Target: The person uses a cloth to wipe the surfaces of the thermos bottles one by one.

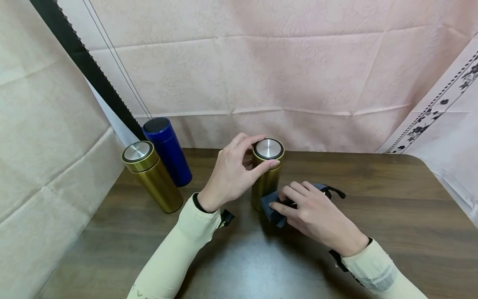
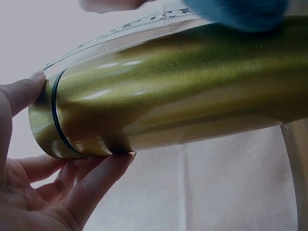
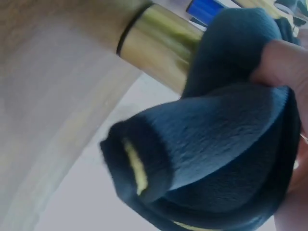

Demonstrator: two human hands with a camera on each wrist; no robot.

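Observation:
A gold vacuum flask with a silver-topped lid stands upright on the table. My left hand grips it round the lid, thumb on the near side and fingers on the far side; the left wrist view shows the thumb and fingertips on the gold flask. In my right hand is a bunched blue-grey cloth, held against the lower side of the flask. Close up in the right wrist view, the cloth has dark edging and a yellow mark, and hides part of the flask.
At the left of the wooden table stand a second gold flask and a blue flask behind it. A pale patterned cloth hangs along the back edge, and another covers the left side.

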